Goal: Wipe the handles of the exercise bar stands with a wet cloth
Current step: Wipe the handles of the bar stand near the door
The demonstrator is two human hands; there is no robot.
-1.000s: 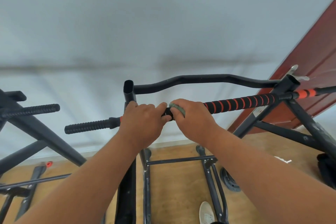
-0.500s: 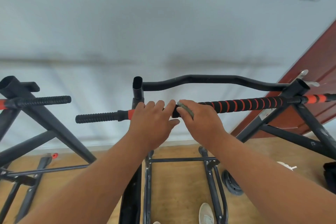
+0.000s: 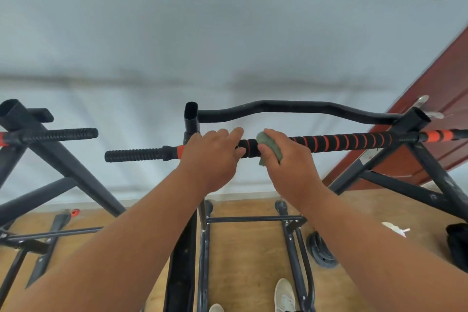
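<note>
A black pull-up stand carries a horizontal bar with a black-and-orange striped foam handle and a ribbed black end grip on its left. My left hand grips the bar near the left upright post. Just to its right, my right hand holds a small green cloth wrapped over the striped handle. A short stretch of foam shows between the two hands. Behind the handle runs a curved black bar.
A second black stand with its own ribbed grip is at the left. Base rails lie on the wooden floor below, with a weight plate, a white scrap and my shoes. A red door is at the right.
My right hand with the cloth has slid a little to the right along the striped handle, opening a small gap from my left hand. The view has shifted slightly.
</note>
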